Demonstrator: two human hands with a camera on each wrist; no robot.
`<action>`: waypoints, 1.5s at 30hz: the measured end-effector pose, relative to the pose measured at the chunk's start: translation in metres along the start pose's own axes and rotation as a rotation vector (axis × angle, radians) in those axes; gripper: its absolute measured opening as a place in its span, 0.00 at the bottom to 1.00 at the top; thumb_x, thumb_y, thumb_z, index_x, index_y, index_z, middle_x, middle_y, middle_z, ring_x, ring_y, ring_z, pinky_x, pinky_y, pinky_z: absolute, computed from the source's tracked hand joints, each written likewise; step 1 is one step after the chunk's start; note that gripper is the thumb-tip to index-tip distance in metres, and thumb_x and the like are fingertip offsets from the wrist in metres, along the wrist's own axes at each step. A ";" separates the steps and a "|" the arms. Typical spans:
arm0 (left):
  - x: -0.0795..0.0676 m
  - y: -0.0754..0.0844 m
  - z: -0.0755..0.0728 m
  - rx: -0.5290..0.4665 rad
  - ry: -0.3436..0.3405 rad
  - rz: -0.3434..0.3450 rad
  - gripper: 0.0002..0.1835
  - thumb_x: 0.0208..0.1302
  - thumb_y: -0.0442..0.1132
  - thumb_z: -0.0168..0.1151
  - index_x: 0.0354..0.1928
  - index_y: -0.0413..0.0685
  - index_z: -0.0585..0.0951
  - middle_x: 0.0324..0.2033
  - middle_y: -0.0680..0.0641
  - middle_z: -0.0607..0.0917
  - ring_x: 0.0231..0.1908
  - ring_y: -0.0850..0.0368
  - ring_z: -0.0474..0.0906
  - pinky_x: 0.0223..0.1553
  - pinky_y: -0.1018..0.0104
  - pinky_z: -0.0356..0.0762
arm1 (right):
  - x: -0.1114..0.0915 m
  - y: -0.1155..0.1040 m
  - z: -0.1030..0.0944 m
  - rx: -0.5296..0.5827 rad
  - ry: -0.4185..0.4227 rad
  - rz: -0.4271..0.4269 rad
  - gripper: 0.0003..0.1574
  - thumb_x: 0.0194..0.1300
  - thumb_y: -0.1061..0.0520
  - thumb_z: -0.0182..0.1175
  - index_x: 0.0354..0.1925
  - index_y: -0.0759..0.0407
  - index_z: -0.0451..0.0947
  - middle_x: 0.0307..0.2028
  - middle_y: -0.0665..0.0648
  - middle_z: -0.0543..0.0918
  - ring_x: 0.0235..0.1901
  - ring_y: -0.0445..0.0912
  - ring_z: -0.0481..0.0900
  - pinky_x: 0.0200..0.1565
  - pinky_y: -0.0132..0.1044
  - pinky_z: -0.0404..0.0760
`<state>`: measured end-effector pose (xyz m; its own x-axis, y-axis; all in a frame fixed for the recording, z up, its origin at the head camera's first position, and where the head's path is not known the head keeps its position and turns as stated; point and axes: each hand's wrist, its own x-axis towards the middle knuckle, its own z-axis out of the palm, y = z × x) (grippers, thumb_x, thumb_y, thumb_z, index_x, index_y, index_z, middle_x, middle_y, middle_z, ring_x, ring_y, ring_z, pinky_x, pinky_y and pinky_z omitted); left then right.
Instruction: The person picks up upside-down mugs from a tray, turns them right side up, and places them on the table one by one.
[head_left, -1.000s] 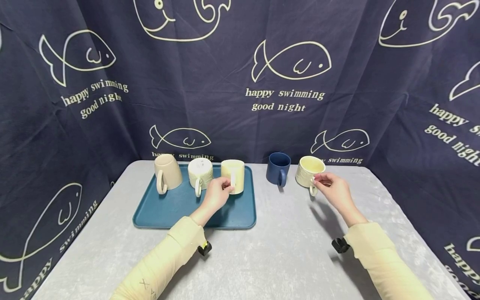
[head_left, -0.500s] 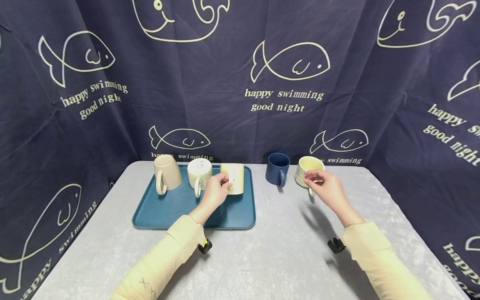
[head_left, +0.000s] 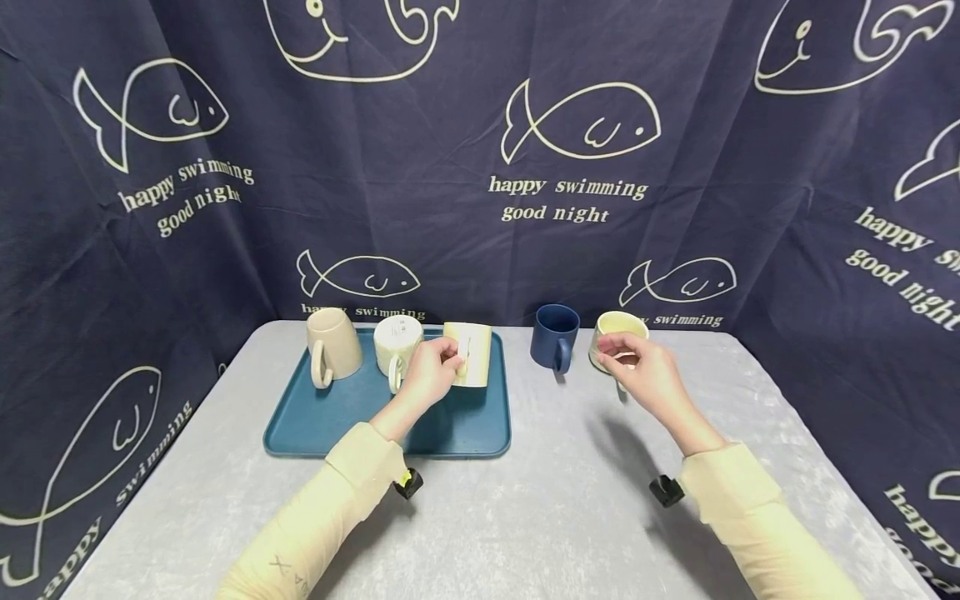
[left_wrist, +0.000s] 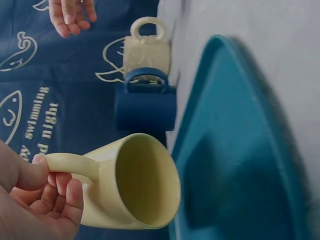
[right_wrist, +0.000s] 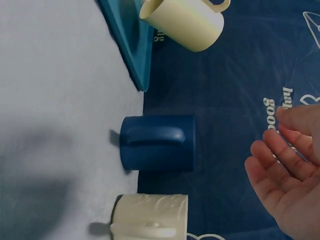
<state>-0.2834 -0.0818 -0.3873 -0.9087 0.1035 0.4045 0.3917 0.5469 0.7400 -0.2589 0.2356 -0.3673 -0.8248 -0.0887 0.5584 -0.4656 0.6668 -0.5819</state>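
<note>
Head view: your left hand pinches the handle of the yellow mug between thumb and curled fingers, over the right end of the blue-green tray. The mug tilts, mouth turned down toward the tray; you cannot tell here whether its rim touches. Your right hand holds nothing, fingers loosely bent, well to the tray's right.

Expect the mug to be stiff, fairly weighty and apt to chip, probably ceramic. Its smooth side could slip, so the handle is your surest hold; it may swing when gripped by 1 side only.

On the tray, 2 more mugs stand upside down: a beige mug at the left and a cream mug beside it, small base marks unreadable. Right of the tray, 2 stand upright: a navy mug, then an embossed mug.

The backdrop reads "happy swimming" and "good night". Dark lettering on your left sleeve is mostly illegible; you see no brand.
</note>
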 end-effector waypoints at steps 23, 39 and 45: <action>-0.008 0.040 -0.024 0.032 -0.106 0.038 0.03 0.57 0.29 0.63 0.27 0.42 0.80 0.21 0.50 0.79 0.24 0.59 0.71 0.28 0.69 0.69 | 0.008 -0.071 -0.013 0.069 0.056 -0.215 0.18 0.48 0.73 0.68 0.41 0.66 0.81 0.37 0.60 0.84 0.33 0.49 0.80 0.37 0.36 0.81; -0.022 0.070 -0.032 0.022 -0.247 0.115 0.06 0.57 0.29 0.61 0.25 0.45 0.78 0.18 0.54 0.74 0.21 0.61 0.68 0.25 0.71 0.66 | 0.006 -0.078 0.005 0.077 -0.010 -0.377 0.19 0.49 0.67 0.70 0.43 0.59 0.81 0.38 0.51 0.84 0.35 0.42 0.80 0.41 0.26 0.78; -0.027 0.079 -0.033 0.010 -0.283 0.129 0.05 0.57 0.29 0.62 0.27 0.45 0.79 0.19 0.54 0.76 0.22 0.62 0.69 0.25 0.72 0.68 | 0.003 -0.084 0.010 0.058 -0.023 -0.398 0.20 0.48 0.65 0.72 0.43 0.58 0.82 0.38 0.51 0.84 0.34 0.39 0.80 0.42 0.26 0.76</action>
<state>-0.2236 -0.0692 -0.3221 -0.8562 0.3993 0.3279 0.5063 0.5218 0.6866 -0.2258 0.1723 -0.3222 -0.5830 -0.3484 0.7340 -0.7670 0.5339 -0.3558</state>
